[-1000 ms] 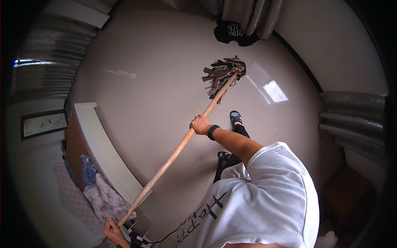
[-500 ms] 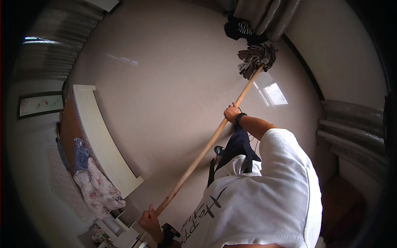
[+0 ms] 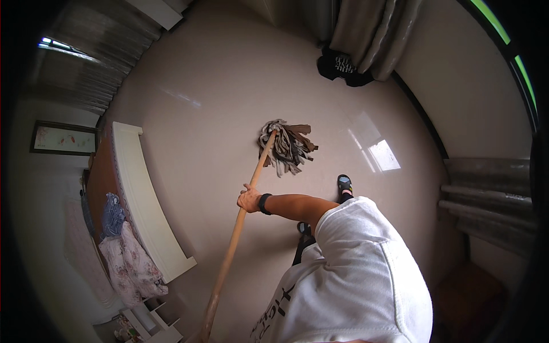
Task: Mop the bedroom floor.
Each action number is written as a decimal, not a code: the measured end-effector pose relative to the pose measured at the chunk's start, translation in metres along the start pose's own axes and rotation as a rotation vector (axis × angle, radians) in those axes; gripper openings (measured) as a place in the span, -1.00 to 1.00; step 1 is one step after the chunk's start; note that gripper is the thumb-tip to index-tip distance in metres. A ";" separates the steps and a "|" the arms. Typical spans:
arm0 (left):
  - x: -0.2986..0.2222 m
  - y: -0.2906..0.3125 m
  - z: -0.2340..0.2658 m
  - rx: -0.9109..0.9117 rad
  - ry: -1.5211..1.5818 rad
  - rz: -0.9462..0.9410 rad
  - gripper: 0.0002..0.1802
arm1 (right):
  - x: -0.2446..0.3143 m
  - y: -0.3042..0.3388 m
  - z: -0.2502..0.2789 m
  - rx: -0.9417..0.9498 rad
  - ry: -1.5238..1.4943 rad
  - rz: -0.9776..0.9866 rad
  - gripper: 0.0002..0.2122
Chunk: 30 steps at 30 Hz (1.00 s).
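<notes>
Overhead, from the head camera, the right hand [image 3: 250, 199] is clenched round the wooden mop handle [image 3: 237, 240] about midway along it, a black band on that wrist. The left hand is out of the picture, so its state cannot be told. The handle slants up from the lower edge to the mop head [image 3: 286, 144], whose grey and brown strips lie spread on the glossy beige floor [image 3: 217, 91]. A sandalled foot [image 3: 343, 184] stands near the mop head. A white bed frame [image 3: 143, 194] runs along the left, with crumpled clothes [image 3: 123, 251] just beside it, and grey curtains [image 3: 372, 28] hang at the top.
</notes>
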<state>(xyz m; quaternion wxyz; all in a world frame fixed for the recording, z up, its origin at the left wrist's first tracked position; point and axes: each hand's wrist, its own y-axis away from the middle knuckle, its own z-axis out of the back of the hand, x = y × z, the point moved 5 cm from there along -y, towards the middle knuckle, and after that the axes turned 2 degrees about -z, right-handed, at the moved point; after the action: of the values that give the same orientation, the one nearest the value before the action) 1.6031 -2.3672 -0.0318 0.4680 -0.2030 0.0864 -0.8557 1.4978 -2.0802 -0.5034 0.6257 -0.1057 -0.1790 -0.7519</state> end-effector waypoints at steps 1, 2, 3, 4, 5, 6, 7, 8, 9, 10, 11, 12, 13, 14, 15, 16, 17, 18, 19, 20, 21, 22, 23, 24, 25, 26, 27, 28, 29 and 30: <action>-0.025 0.002 -0.004 0.023 0.005 0.052 -0.71 | -0.032 -0.005 0.006 0.020 0.037 -0.052 -0.89; -0.050 -0.004 -0.013 0.082 -0.171 0.042 -0.70 | -0.064 -0.006 0.015 -0.054 0.001 -0.086 -0.90; -0.075 -0.011 -0.024 0.139 -0.346 0.028 -0.68 | -0.098 -0.003 0.023 -0.071 0.009 -0.145 -0.91; -0.104 -0.020 -0.032 0.132 -0.320 -0.120 -0.64 | -0.128 -0.001 0.034 -0.132 -0.044 -0.164 -0.89; -0.124 -0.033 -0.034 0.136 -0.317 -0.143 -0.64 | -0.157 0.004 0.042 -0.116 -0.069 -0.199 -0.85; -0.148 -0.047 -0.023 -0.075 -0.191 -0.325 -0.63 | -0.179 0.011 0.054 -0.229 -0.158 -0.185 -0.86; -0.168 -0.059 -0.007 -0.286 -0.060 -0.507 -0.62 | -0.196 0.018 0.064 -0.293 -0.221 -0.186 -0.87; -0.178 -0.083 0.004 -0.311 -0.019 -0.554 -0.60 | -0.211 0.027 0.079 -0.400 -0.301 -0.190 -0.87; -0.191 -0.108 0.014 -0.371 0.055 -0.619 -0.58 | -0.224 0.036 0.092 -0.444 -0.331 -0.211 -0.87; -0.203 -0.136 0.023 -0.396 0.057 -0.659 -0.58 | -0.232 0.047 0.103 -0.472 -0.384 -0.209 -0.89; -0.214 -0.159 0.033 -0.425 -0.046 -0.650 -0.58 | -0.241 0.059 0.113 -0.483 -0.411 -0.211 -0.87; -0.226 -0.181 0.041 -0.406 -0.063 -0.639 -0.57 | -0.252 0.075 0.124 -0.543 -0.412 -0.240 -0.90; -0.241 -0.193 0.042 -0.416 -0.048 -0.670 -0.57 | -0.266 0.092 0.131 -0.569 -0.432 -0.270 -0.90; -0.256 -0.204 0.044 -0.411 0.069 -0.671 -0.57 | -0.282 0.110 0.135 -0.568 -0.426 -0.313 -0.90; -0.273 -0.216 0.044 -0.402 0.188 -0.677 -0.57 | -0.299 0.130 0.137 -0.554 -0.399 -0.366 -0.89; -0.296 -0.220 0.039 -0.407 0.185 -0.752 -0.57 | -0.321 0.154 0.136 -0.561 -0.419 -0.427 -0.90; -0.317 -0.222 0.030 -0.354 0.222 -0.748 -0.57 | -0.343 0.181 0.132 -0.575 -0.422 -0.477 -0.90; -0.339 -0.218 0.019 -0.351 0.284 -0.796 -0.58 | -0.366 0.213 0.127 -0.623 -0.367 -0.587 -0.90; -0.364 -0.215 0.008 -0.339 0.346 -0.876 -0.57 | -0.390 0.246 0.122 -0.656 -0.297 -0.696 -0.90; -0.391 -0.209 -0.003 -0.333 0.439 -1.004 -0.57 | -0.413 0.282 0.115 -0.710 -0.282 -0.791 -0.91; -0.431 -0.206 -0.019 -0.326 0.513 -1.267 -0.70 | -0.434 0.320 0.108 -0.729 -0.247 -0.895 -0.90; -0.458 -0.197 -0.025 -0.347 0.543 -1.395 -0.68 | -0.452 0.359 0.104 -0.791 -0.208 -0.968 -0.86; -0.485 -0.193 -0.033 -0.306 0.566 -1.376 -0.63 | -0.465 0.397 0.097 -0.784 -0.179 -1.069 -0.82; -0.512 -0.187 -0.033 -0.342 0.589 -1.436 -0.63 | -0.472 0.435 0.092 -0.861 -0.162 -1.144 -0.78; -0.540 -0.179 -0.031 -0.359 0.628 -1.501 -0.62 | -0.475 0.469 0.082 -0.828 -0.189 -1.272 -0.74; -0.565 -0.173 -0.026 -0.379 0.642 -1.546 -0.62 | -0.471 0.502 0.076 -0.909 -0.193 -1.328 -0.76; -0.588 -0.167 -0.018 -0.355 0.662 -1.559 -0.62 | -0.462 0.531 0.068 -0.952 -0.161 -1.355 -0.76; -0.608 -0.158 -0.010 -0.357 0.703 -1.617 -0.62 | -0.453 0.557 0.058 -0.986 -0.207 -1.427 -0.76; -0.626 -0.147 -0.003 -0.362 0.765 -1.691 -0.64 | -0.443 0.581 0.046 -1.028 -0.251 -1.490 -0.77; -0.642 -0.134 0.000 -0.351 0.798 -1.741 -0.63 | -0.430 0.604 0.034 -1.050 -0.237 -1.537 -0.76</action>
<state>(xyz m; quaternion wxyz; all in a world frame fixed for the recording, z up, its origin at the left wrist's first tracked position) 1.8090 -1.7570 -0.1576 -0.4290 0.0424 0.1845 -0.8832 2.1701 -1.7712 -0.5547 -0.1925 -0.3030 0.0999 -0.9280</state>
